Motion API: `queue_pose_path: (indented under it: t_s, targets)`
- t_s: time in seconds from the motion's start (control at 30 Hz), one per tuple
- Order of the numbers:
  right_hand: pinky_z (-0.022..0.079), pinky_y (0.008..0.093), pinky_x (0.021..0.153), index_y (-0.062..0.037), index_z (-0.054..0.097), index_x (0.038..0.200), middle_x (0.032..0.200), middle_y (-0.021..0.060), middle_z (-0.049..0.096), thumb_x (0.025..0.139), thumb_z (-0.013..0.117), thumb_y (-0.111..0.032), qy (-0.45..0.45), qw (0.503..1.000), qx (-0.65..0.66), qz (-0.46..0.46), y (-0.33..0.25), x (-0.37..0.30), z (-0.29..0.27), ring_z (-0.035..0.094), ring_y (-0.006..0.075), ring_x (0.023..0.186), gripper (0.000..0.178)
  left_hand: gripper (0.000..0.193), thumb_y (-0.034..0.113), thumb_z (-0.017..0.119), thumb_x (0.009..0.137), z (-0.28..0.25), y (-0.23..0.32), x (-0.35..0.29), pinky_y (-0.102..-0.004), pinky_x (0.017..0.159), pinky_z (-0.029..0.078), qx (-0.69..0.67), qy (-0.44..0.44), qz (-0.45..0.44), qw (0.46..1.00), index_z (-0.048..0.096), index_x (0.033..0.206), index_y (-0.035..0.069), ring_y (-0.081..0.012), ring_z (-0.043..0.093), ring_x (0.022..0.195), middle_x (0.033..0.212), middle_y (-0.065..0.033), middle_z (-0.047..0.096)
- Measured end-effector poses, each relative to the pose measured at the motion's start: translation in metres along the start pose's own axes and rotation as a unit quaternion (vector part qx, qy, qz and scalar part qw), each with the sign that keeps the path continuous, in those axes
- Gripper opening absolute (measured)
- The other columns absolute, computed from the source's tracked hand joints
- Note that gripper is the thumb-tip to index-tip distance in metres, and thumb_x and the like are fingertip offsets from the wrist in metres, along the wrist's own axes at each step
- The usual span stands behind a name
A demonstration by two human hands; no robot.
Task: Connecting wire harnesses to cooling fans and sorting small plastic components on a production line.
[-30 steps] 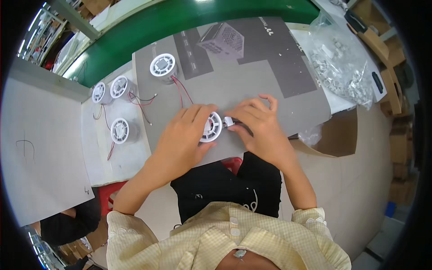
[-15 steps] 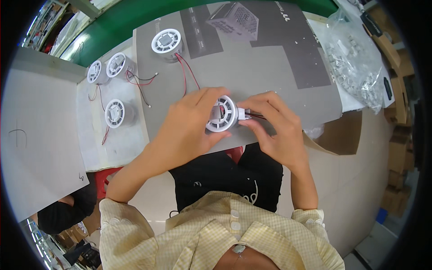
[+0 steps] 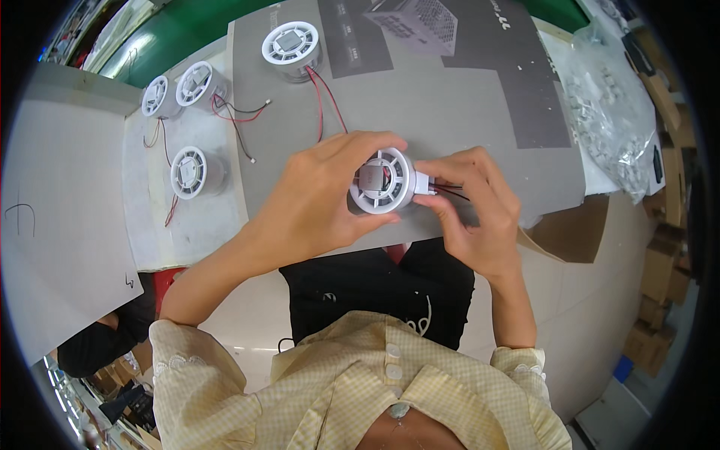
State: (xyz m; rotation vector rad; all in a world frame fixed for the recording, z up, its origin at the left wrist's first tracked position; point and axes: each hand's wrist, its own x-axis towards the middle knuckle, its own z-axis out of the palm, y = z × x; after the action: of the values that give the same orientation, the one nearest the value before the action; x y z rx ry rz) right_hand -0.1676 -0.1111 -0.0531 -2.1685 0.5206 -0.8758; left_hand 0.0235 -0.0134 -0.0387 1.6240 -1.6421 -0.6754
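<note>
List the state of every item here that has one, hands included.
Held unit: gripped, ring face toward the camera.
Left hand: curled around the held unit.
White connector: pinched, at the held unit's side.
Right hand: pinching the white connector.
Far unit: standing, not held.
Three units at left: standing, not held.
Clear bag: filled; seal unclear.
Cardboard box: open.

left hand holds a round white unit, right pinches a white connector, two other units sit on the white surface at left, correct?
Wrong count: the head view shows three other units, not two, on the white surface at left. The left hand does hold a round white unit, the right hand a white connector.
</note>
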Motion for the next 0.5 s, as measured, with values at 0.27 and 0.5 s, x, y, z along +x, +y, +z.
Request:
queue_pose_path:
  t_s: [0.27,0.5]
  targets:
    - [0.055,0.0314,0.070,0.0005,0.069,0.103,0.090,0.0133,0.066,0.070,0.078,0.001,-0.035,0.999,0.014,0.019,-0.003,0.014,-0.008,0.065,0.0251,0.083,0.035,0.067,0.022,0.087,0.064,-0.002,0.001,0.000,-0.0412,0.084,0.052,0.066,0.045,0.034,0.996,0.057,0.123,0.010,-0.0350,0.064,0.096,0.111,-0.0134,0.065]
    - [0.029,0.0431,0.114,-0.0044,0.051,0.138,0.145,0.0144,0.048,0.080,0.074,-0.017,0.053,0.965,-0.227,-0.123,-0.015,0.052,-0.077,0.042,0.0321,0.137,0.063,0.064,0.022,0.078,0.076,-0.130,0.043,0.069,-0.0435,0.091,0.048,0.243,0.064,-0.114,0.961,0.049,0.132,0.010,-0.0347,0.061,0.110,0.128,-0.0153,0.057]
